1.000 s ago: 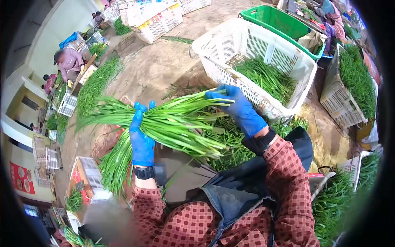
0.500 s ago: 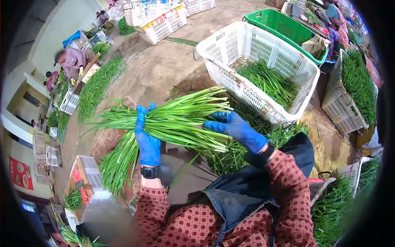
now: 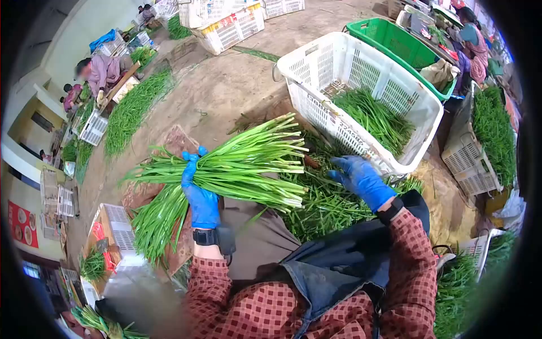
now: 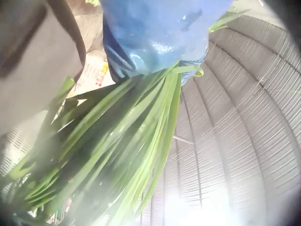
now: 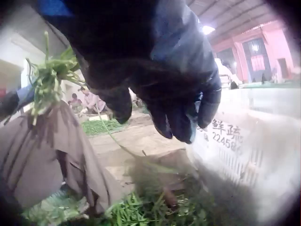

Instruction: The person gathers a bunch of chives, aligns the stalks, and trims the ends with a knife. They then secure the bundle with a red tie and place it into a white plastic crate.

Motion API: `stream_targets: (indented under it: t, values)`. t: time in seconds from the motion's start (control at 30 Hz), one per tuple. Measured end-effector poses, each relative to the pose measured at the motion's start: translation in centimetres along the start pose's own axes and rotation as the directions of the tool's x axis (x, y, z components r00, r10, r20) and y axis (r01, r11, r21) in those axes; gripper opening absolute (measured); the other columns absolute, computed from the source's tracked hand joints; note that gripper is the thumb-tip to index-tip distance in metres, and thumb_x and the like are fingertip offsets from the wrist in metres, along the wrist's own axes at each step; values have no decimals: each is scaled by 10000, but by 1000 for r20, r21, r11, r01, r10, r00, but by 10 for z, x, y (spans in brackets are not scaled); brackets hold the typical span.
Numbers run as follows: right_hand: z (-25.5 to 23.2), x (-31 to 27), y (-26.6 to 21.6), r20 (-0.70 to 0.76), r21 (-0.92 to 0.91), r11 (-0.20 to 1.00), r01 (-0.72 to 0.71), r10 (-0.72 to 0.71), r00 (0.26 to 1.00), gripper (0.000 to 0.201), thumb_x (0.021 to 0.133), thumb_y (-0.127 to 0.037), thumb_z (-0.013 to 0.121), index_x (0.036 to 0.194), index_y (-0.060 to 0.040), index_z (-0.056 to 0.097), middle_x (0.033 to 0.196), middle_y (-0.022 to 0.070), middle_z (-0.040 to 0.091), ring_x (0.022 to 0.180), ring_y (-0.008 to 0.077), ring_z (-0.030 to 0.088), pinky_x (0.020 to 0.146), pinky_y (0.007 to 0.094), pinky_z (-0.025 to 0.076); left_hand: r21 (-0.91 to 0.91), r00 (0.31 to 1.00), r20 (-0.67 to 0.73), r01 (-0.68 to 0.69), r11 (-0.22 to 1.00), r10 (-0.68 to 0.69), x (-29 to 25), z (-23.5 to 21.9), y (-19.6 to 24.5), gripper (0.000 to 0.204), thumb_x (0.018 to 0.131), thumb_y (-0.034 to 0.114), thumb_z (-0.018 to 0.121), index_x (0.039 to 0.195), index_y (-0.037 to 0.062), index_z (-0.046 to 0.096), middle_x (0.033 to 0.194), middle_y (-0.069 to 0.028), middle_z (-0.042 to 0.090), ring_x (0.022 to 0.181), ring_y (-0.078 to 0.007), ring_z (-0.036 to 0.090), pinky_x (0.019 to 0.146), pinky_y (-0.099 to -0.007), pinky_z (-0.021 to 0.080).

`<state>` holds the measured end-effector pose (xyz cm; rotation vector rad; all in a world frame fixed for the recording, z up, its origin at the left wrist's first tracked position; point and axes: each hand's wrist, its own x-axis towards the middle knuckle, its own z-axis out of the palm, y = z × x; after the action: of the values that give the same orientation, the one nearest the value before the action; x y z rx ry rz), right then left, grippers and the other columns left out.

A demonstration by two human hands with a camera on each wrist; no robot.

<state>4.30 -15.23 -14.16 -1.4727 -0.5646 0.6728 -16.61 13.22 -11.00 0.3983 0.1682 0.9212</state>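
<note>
My blue-gloved left hand [image 3: 200, 195] grips a thick bunch of long green stalks [image 3: 248, 164], their pale cut ends pointing right and the leaves hanging to the left. In the left wrist view the glove [image 4: 155, 37] wraps the bunch, and leaves [image 4: 127, 141] stream down from it. My right hand [image 3: 363, 179], also in a blue glove, hovers apart from the bunch, over loose greens [image 3: 327, 209] beside the white crate. The right wrist view shows this glove [image 5: 155, 70] with its fingers hanging down; a thin blade [image 5: 117, 141] shows below them.
A white crate [image 3: 316, 104] with some greens inside stands at the front right, a green crate [image 3: 389, 42] behind it. Another filled crate [image 3: 466, 152] is at the right. A cardboard box [image 3: 104, 226] stands at the left. People [image 3: 104, 73] sit farther off beside piles of greens.
My right hand has left the cut ends of the bunch and moved right and down. The left hand still grips the bunch, whose cut ends have spread into a fan.
</note>
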Motion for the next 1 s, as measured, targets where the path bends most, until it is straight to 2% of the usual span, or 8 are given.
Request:
stream_targets:
  t: [0.1, 0.17, 0.3, 0.4, 0.53, 0.7, 0.83, 1.0]
  values:
    - [22, -8, -27, 61, -121, 992, 44, -37, 997, 296, 844, -211, 684, 1085, -45, 640, 1030, 47, 663, 932, 139, 601, 848, 311, 482, -3, 999, 20, 26, 1000, -26, -1, 0, -8, 315, 811, 7, 590, 1105, 121, 587, 990, -47, 632, 1101, -256, 555, 1009, -461, 407]
    - [49, 0, -57, 237, 261, 965, 2, -66, 969, 352, 827, -214, 705, 1123, -39, 629, 1070, 57, 651, 961, 109, 581, 864, 283, 467, 34, 999, 31, 40, 999, -41, -2, 4, -15, 297, 812, 6, 594, 1090, 110, 584, 987, -54, 633, 1090, -259, 561, 1007, -455, 407]
    - [68, 12, -39, 253, 333, 943, -29, -59, 966, 335, 840, -207, 683, 1116, -26, 629, 1053, 53, 656, 945, 117, 592, 851, 283, 476, 104, 998, 6, 54, 993, -55, -4, 4, -25, 271, 818, 12, 597, 1075, 98, 582, 958, -58, 634, 1061, -270, 574, 999, -446, 411]
    - [72, 14, -24, 214, 216, 968, 130, -177, 961, 320, 840, -199, 670, 1108, -29, 634, 1047, 51, 660, 940, 118, 600, 839, 285, 481, 111, 999, -10, 42, 993, -41, -5, 1, -28, 279, 799, 8, 598, 1066, 91, 582, 941, -63, 633, 1051, -279, 576, 999, -448, 412]
    - [68, 19, -9, 56, 642, 763, -80, 58, 997, 172, 874, -127, 518, 940, -32, 644, 937, 62, 664, 838, 184, 624, 783, 307, 502, 61, 996, 58, 71, 996, -74, -1, -11, -24, 330, 735, 11, 606, 1054, 96, 593, 961, -59, 633, 1060, -267, 565, 1011, -437, 398]
    - [-26, 18, 24, -98, 841, 541, 3, 148, 984, 169, 832, -109, 558, 911, 26, 620, 877, 117, 665, 794, 214, 631, 765, 332, 521, -35, 996, 41, 78, 996, -77, 1, -12, -23, 313, 681, 17, 625, 984, 84, 586, 877, -66, 617, 987, -275, 577, 972, -432, 426]
    - [-95, 9, 76, -137, -156, 982, -103, 82, 987, 215, 826, -153, 634, 944, 23, 664, 854, 94, 669, 791, 179, 618, 770, 314, 501, 18, 999, 49, -1, 1000, 0, -2, -11, -25, 277, 671, 38, 617, 934, 93, 552, 821, -58, 576, 946, -261, 563, 955, -424, 427]
    - [-19, -14, 0, -43, -189, 982, 17, -26, 999, 272, 846, -173, 678, 1052, -2, 632, 956, 62, 659, 848, 133, 591, 814, 274, 482, 91, 991, 130, -18, 996, 6, -3, -8, -25, 245, 699, 90, 612, 929, 130, 536, 914, -70, 559, 927, -213, 544, 915, -382, 438]
